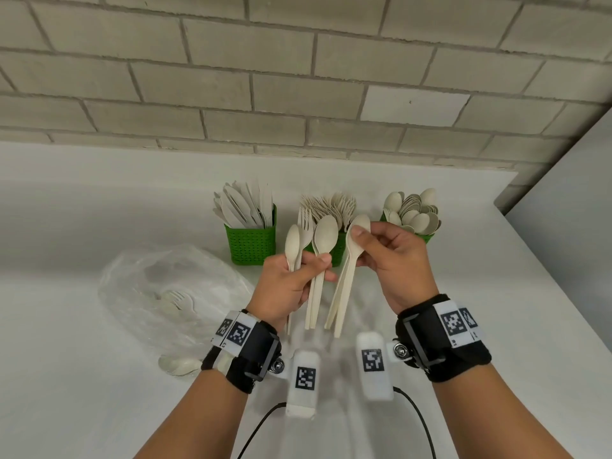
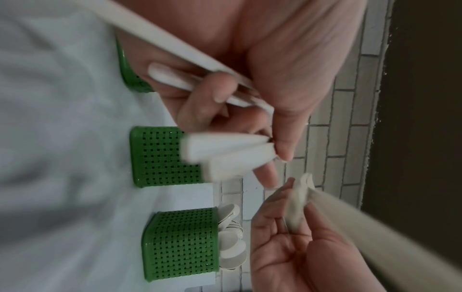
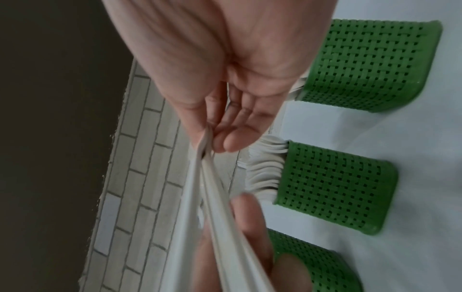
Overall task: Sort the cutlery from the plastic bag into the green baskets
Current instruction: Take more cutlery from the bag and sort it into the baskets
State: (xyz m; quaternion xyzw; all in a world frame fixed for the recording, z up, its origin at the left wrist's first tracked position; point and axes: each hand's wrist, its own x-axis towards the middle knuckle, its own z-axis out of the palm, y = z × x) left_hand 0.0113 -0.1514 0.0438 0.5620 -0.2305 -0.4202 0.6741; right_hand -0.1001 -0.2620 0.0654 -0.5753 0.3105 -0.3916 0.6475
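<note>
Blocking the middle basket (image 1: 338,250), both hands (image 1: 291,276) (image 1: 394,256) grip cutlery.

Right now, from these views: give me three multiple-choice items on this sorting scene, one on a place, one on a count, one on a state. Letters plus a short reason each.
1. Where does the plastic bag lie?
A. Left of the baskets, on the counter
B. Inside the right basket
C. Hung on the wall

2. How many green baskets stand by the wall?
A. Two
B. Three
C. Five

3. What is the right hand doing?
A. Resting flat on the counter
B. Pinching spoons near their bowls
C. Holding a knife

Answers:
1. A, the bag lies crumpled on the counter, nearer the person than the knife basket and to its left.
2. B, the knife basket, fork basket and spoon basket stand in a row.
3. B, thumb and fingers pinch the spoons, handles hanging down; the left hand grips mixed spoons and a fork.
</note>
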